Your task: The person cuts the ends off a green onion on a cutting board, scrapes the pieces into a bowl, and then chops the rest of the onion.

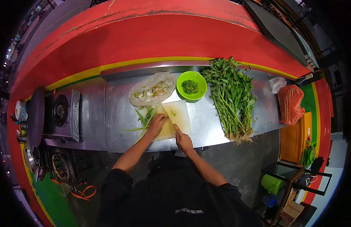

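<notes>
"At the cutting board's [183, 115] nine o'clock, in head view?"
"Pinning green stalks [145, 120] with the left hand [156, 125], fingers bunched together."
"At five?"
"Gripping a knife [171, 119] in the right hand [183, 141], fingers closed."
"Around?"
"Crowding the far edge: plastic bag [152, 89] at eleven, green bowl [201, 93] at one; farther, leafy bunch [232, 94] at two."

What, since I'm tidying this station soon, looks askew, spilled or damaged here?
The roots of the leafy bunch poke past the front edge of the steel counter, so bits could drop off. The red ledge beyond it has dark, worn-looking streaks in its paint. I see no obvious spill.
</notes>
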Demonstrator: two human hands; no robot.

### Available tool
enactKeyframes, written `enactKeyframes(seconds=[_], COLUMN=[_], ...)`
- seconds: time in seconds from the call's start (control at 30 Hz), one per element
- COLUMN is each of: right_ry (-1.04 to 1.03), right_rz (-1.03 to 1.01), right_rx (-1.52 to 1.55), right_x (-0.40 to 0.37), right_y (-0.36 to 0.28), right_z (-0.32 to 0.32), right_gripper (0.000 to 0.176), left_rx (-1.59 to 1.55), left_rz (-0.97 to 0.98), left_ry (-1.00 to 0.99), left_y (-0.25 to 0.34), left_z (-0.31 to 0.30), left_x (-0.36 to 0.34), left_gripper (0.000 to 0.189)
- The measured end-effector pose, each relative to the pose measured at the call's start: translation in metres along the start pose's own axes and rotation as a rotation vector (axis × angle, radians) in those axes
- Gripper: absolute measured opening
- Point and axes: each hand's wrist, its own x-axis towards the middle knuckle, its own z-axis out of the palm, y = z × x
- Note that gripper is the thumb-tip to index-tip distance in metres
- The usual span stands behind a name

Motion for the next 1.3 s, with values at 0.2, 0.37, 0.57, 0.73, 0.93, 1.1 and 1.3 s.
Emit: enactKeyframes(seconds=[0.2,0.37,0.57,0.73,0.93,1.1,1.3], right_ry=[0.016,0.034,-0.022,-0.037,-0.078,-0.056,-0.057], right_rz=[0.058,0.093,0.127,0.112,0.134,0.103,0.114], right_rx=[0.019,0.099,0.122,0.136,0.109,0.097,-0.035], right_x=[-0.004,-0.013,-0.027,-0.034,-0.038,-0.035,-0.021], right_y=[0.0,-0.006,0.002,0.001,-0.002,-0.004,0.002], right_z=[-0.008,-0.018,-0.013,-0.017,-0.022,-0.02,-0.01], right_gripper=[0.059,0.058,0.056,0.055,0.055,0.057,0.06], left_rx=[0.008,0.0,-0.013,0.0,0.007,0.002,-0.012], left_rz=[0.011,0.008,0.004,0.022,0.041,0.061,0.062], left_ry=[0.021,0.01,-0.01,-0.006,0.006,0.013,-0.043], left_y=[0.002,0.002,0.003,0.007,0.005,-0.002,-0.003], left_z=[0.006,0.015,0.013,0.008,0.01,0.014,0.014], left_x=[0.001,0.005,0.006,0.008,0.008,0.009,0.008], left_gripper=[0.031,0.03,0.029,0.029,0.028,0.028,0.028])
